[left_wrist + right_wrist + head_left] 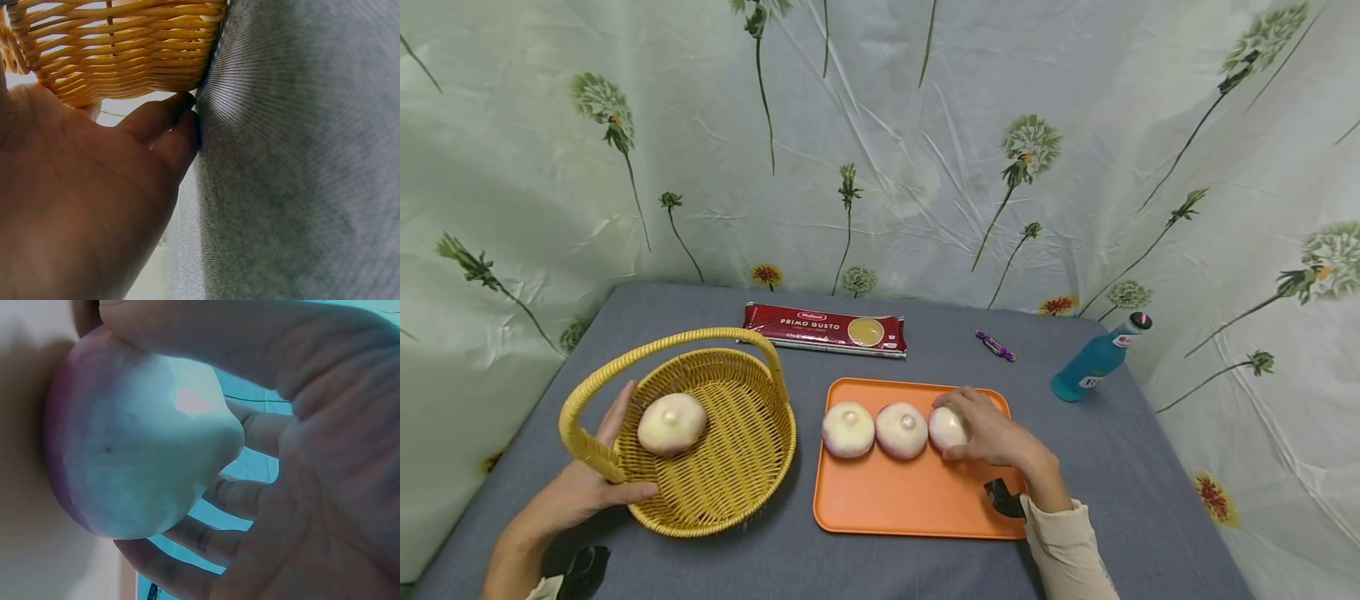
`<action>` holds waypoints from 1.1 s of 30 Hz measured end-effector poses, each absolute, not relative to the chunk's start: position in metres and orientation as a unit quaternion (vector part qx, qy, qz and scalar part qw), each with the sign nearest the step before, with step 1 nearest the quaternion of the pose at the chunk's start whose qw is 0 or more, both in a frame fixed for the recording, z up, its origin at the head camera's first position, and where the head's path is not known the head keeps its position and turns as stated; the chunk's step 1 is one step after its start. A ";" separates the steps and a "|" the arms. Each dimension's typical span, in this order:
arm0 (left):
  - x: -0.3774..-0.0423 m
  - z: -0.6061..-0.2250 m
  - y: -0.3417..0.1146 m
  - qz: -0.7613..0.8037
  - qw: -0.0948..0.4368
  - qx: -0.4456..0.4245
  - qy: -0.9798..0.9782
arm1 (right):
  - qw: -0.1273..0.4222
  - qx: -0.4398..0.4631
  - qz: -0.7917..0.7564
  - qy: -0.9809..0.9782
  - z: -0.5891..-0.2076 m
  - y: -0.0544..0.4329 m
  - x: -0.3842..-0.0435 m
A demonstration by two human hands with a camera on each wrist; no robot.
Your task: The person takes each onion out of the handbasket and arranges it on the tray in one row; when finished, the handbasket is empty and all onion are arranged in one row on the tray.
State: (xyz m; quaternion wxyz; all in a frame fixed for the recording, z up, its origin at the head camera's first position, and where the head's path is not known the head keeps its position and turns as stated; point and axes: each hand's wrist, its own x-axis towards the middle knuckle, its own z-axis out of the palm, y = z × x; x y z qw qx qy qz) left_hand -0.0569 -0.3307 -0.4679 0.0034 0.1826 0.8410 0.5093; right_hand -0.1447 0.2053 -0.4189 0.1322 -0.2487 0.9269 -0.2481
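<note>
From where I stand, the bulb point(946, 430) at the right end of the row sits inside the right hand point(992, 429), which is grasping it: thumb at its six o'clock, fingers across its twelve, palm toward three. It is above the one o'clock part of the orange tray point(902, 504); I can't tell whether it touches the tray. At its nine o'clock, two more bulbs stand on the tray, a middle one point(902, 431) and an end one point(848, 430).

The left hand point(583, 483) holds the yellow basket point(737, 467) between eight and ten o'clock, its thumb over the rim and its other fingers outside the wall. The basket is round and woven, with an arched handle point(715, 333); a fourth bulb point(670, 421) lies inside at ten o'clock.

The bulbs are smooth and glossy, squat and rounded, creamy white with purple on the lower parts. The tray is flat, with rounded corners and a raised lip, on grey cloth point(865, 571).

The gripped bulb's nub points up toward the palm, its purple side down toward the tray; nub to base runs roughly upright. It is about as broad as tall, so I see no clear long axis.
</note>
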 end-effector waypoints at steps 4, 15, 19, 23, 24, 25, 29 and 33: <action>-0.057 -0.469 -0.331 0.505 0.003 0.180 0.844 | 0.133 -0.246 -0.246 0.928 -0.420 0.205 -0.145; -0.057 -0.470 -0.332 0.499 0.006 0.173 0.849 | 0.138 -0.243 -0.241 0.929 -0.419 0.205 -0.144; -0.057 -0.470 -0.332 0.502 0.007 0.175 0.847 | 0.134 -0.258 -0.240 0.926 -0.419 0.204 -0.145; -0.056 -0.469 -0.332 0.505 0.008 0.172 0.846 | 0.140 -0.254 -0.245 0.925 -0.417 0.205 -0.145; -0.056 -0.469 -0.332 0.506 0.009 0.171 0.846 | 0.142 -0.253 -0.245 0.925 -0.417 0.205 -0.145; -0.056 -0.468 -0.331 0.507 0.011 0.171 0.845 | 0.144 -0.251 -0.247 0.925 -0.417 0.205 -0.145; -0.056 -0.468 -0.331 0.508 0.005 0.178 0.843 | 0.148 -0.247 -0.250 0.924 -0.418 0.206 -0.145; -0.057 -0.469 -0.331 0.504 -0.011 0.191 0.842 | 0.146 -0.246 -0.249 0.925 -0.419 0.207 -0.146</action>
